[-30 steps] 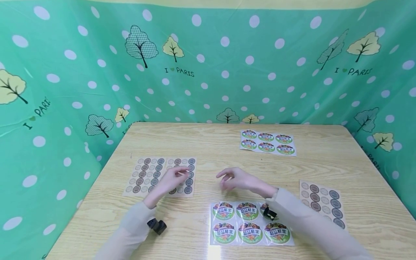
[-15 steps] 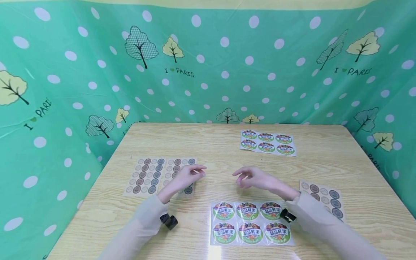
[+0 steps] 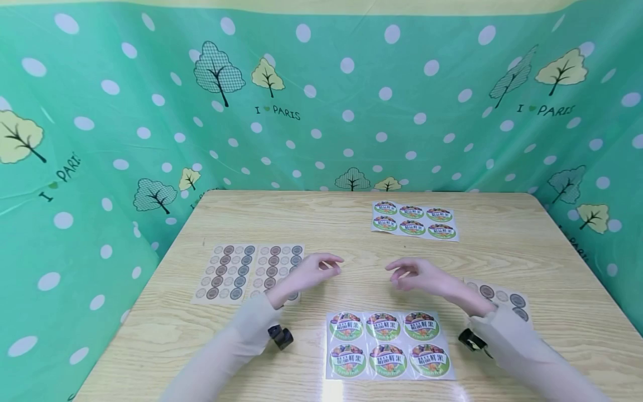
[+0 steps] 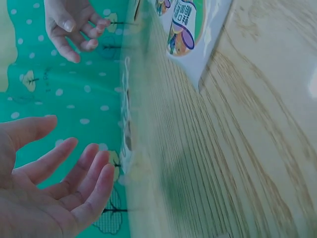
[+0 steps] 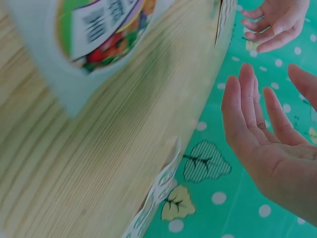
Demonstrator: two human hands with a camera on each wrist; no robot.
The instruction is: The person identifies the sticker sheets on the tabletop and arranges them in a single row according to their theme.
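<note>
My left hand (image 3: 316, 270) hovers over the middle of the table, just right of two tan sheets of small round stickers (image 3: 221, 273), holding nothing. Facing it, my right hand (image 3: 418, 276) hangs with relaxed fingers and nothing in them, near another tan sticker sheet (image 3: 502, 294) that its forearm partly covers. Below and between both hands lies a white sheet of large oval fruit stickers (image 3: 365, 349). In the left wrist view the fingers (image 4: 89, 198) are spread and loosely bent; the right wrist view shows similar fingers (image 5: 247, 109).
A second sheet of oval fruit stickers (image 3: 414, 221) lies toward the back of the wooden table (image 3: 301, 218). Green dotted cloth (image 3: 321, 100) hangs behind and along the sides. Each wrist wears a small black camera, as on the left sleeve (image 3: 280, 336).
Both hands have drifted to the right above the table, the left one off the tan sticker sheets. More of the front fruit sticker sheet now shows. No sheet has moved.
</note>
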